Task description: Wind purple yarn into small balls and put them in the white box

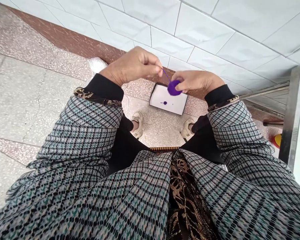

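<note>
My right hand (196, 81) is closed on a small ball of purple yarn (174, 88), thumb and fingers pressed against its side. A short strand of purple yarn (166, 75) runs taut from the ball up to my left hand (137, 65), which pinches its end between thumb and fingertips. Both hands are raised above a shallow dark-edged tray (153, 102) with a white bottom, standing on the floor. On the tray's bottom lies a tiny purple piece (165, 103) with a thin tail.
A white bundle (97, 65), perhaps a plastic bag, sits by the wall behind my left wrist. White tiles (165, 16) cover the wall ahead. My shoes (138, 124) stand on the speckled floor. At the right is a metal-edged post (293, 113), with a yellow-and-red object (278, 140) beside it.
</note>
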Action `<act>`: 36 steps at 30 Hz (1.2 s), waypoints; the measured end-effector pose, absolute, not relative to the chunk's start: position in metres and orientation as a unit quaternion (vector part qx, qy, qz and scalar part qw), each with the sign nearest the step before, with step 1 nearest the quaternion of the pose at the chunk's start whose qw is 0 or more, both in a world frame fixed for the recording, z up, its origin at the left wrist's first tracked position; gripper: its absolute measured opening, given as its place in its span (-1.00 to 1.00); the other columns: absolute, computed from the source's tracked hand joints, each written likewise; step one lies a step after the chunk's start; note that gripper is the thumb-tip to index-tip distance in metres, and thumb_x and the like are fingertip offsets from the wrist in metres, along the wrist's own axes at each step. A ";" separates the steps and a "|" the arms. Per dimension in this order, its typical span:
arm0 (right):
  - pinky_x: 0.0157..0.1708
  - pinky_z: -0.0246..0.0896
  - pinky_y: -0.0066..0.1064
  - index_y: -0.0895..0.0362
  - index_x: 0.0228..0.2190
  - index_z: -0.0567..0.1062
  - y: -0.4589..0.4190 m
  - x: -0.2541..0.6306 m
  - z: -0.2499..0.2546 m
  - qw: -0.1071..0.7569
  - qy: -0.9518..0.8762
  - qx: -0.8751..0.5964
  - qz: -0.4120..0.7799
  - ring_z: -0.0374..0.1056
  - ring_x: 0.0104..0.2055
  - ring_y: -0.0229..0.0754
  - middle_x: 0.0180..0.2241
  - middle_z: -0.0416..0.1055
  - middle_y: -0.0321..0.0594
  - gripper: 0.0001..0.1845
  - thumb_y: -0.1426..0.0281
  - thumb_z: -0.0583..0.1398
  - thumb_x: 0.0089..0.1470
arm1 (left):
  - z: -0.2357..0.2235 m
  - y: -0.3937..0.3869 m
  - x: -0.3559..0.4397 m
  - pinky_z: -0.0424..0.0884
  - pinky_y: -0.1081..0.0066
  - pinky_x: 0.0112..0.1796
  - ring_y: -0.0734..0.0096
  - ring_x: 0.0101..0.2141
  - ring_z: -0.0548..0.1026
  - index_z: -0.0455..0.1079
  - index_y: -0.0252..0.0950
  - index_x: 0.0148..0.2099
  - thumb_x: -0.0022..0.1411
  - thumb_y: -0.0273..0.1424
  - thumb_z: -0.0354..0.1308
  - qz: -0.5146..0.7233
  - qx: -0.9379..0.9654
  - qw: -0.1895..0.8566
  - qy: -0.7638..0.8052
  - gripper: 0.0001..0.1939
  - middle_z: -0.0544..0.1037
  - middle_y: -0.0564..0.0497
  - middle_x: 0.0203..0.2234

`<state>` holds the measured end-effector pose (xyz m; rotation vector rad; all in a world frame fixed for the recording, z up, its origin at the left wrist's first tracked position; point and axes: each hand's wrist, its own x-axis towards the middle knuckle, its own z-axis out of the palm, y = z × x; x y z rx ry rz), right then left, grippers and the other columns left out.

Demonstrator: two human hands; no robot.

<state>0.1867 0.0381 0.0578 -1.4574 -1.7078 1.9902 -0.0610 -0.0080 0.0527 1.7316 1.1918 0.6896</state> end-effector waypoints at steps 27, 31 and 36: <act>-0.50 0.37 -0.61 0.11 -0.25 0.40 0.042 0.171 0.047 0.329 -0.346 -0.508 0.717 0.28 -0.54 -0.37 -0.44 0.44 -0.34 -0.74 0.35 0.36 0.45 | 0.003 -0.008 -0.027 0.52 0.09 0.00 0.05 -0.13 0.59 0.48 -0.17 -0.31 0.40 -0.41 0.18 0.322 0.761 0.189 0.530 -0.83 0.63 -0.10 -0.31; -0.57 0.33 -0.58 0.16 -0.23 0.45 0.039 0.169 0.045 0.288 -0.337 -0.524 0.727 0.24 -0.58 -0.34 -0.49 0.43 -0.30 -0.83 0.44 0.25 0.51 | 0.008 -0.009 -0.029 0.48 0.00 0.01 -0.04 -0.10 0.54 0.46 -0.13 -0.31 0.44 -0.34 0.20 0.317 0.783 0.159 0.511 -0.81 0.57 -0.13 -0.30; -0.58 0.32 -0.58 0.10 -0.22 0.40 0.033 0.167 0.044 0.240 -0.376 -0.532 0.719 0.32 -0.56 -0.34 -0.43 0.49 -0.29 -0.79 0.43 0.34 0.43 | 0.010 -0.009 -0.026 0.49 0.07 -0.01 0.00 -0.07 0.52 0.45 -0.14 -0.28 0.42 -0.38 0.24 0.313 0.788 0.162 0.505 -0.85 0.54 -0.10 -0.28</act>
